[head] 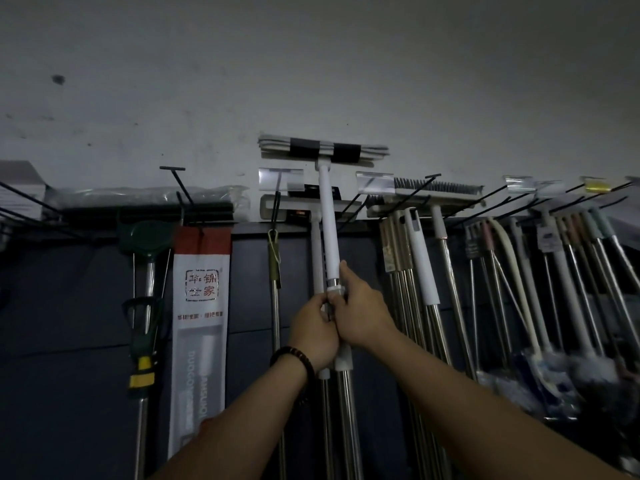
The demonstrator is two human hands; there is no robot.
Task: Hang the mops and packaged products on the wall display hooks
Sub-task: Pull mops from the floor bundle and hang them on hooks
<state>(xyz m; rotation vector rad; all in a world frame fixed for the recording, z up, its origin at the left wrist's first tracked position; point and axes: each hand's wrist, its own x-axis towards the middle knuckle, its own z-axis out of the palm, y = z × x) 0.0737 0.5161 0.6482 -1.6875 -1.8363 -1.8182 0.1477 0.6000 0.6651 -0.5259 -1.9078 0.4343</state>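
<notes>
A white-handled mop (327, 216) stands upright, its flat grey head with black bands above the hooks (277, 199). A red-and-white package (201, 292) hangs left of it.

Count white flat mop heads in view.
2. The raised mop head sits highest, its handle gripped by left hand and right hand; the hung mop head is just below. Others may be hidden.

Pale scuffed wall (311, 64), dark lower panel (69, 306)

Black wire wall hooks (182, 192) carry a red-and-white flat packaged product (201, 289), steel-handled mops (410, 271) and a grey-bristled broom (433, 192).
</notes>
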